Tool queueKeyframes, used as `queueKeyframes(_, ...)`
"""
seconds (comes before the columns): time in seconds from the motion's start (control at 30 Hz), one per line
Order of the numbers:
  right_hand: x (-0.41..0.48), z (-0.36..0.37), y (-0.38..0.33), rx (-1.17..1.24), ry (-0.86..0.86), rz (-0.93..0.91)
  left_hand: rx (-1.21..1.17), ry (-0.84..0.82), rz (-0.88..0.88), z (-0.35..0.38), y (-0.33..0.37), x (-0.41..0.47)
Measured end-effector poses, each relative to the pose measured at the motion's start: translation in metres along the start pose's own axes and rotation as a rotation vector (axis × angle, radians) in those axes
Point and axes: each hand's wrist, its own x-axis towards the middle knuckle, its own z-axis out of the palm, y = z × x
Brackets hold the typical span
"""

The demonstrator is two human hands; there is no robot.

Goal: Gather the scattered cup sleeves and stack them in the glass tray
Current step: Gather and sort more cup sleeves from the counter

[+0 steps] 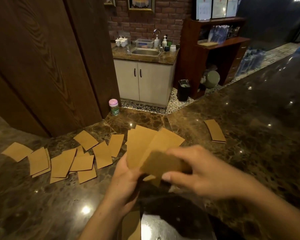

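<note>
Left hand (126, 179) gripping fanned sleeves (142, 144); right hand (203, 172) pinching blurred sleeve (163, 163) onto fan. Scattered sleeves (62, 161) lying leftward, mostly running near-far, nearer left hand; lone pile (215, 130) sitting far right.

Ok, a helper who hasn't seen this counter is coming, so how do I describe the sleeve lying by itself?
Start at the dark marble counter and look beyond the person's right hand, to its right. A flat brown cardboard cup sleeve lies there near the counter's far edge. Unlike the overlapping sleeves scattered on the left, it lies alone, touching none of them.
</note>
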Motion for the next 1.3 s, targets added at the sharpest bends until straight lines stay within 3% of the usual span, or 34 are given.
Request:
queueKeyframes(0.13, 0.022, -0.037, 0.004, 0.099, 0.197, 0.162, 0.104, -0.027, 0.021, -0.001, -0.002, -0.004)
queueKeyframes(0.27, 0.032, -0.048, 0.009, 0.268, 0.177, 0.273, 0.041, -0.007, 0.046, 0.001, 0.002, -0.007)
queueKeyframes(0.4, 0.029, -0.021, 0.012, 0.489, 0.538, 0.258, -0.129, 0.054, 0.133, 0.002, 0.009, -0.005)
queueKeyframes(0.47, 0.023, -0.001, 0.012, 0.647, 0.619, 0.28, -0.191, 0.094, 0.183, 0.006, 0.012, -0.004)
queueKeyframes(0.57, 0.009, 0.022, 0.011, 0.772, 0.508, 0.295, -0.227, 0.163, 0.231, 0.01, 0.014, 0.002)
queueKeyframes(0.67, 0.001, 0.028, 0.012, 0.684, 0.459, 0.252, -0.158, 0.167, 0.238, 0.011, 0.015, 0.006)
queueKeyframes(0.87, 0.006, 0.017, 0.015, 1.025, 0.52, 0.204, -0.015, 0.106, 0.21, 0.015, 0.005, 0.007)
queueKeyframes(1.13, 0.016, 0.036, 0.013, 1.129, 0.617, 0.288, -0.086, 0.052, 0.098, 0.026, 0.006, 0.002)
queueKeyframes(1.3, 0.005, 0.02, 0.018, 1.237, 0.665, 0.28, -0.093, 0.085, 0.155, 0.018, 0.008, 0.004)
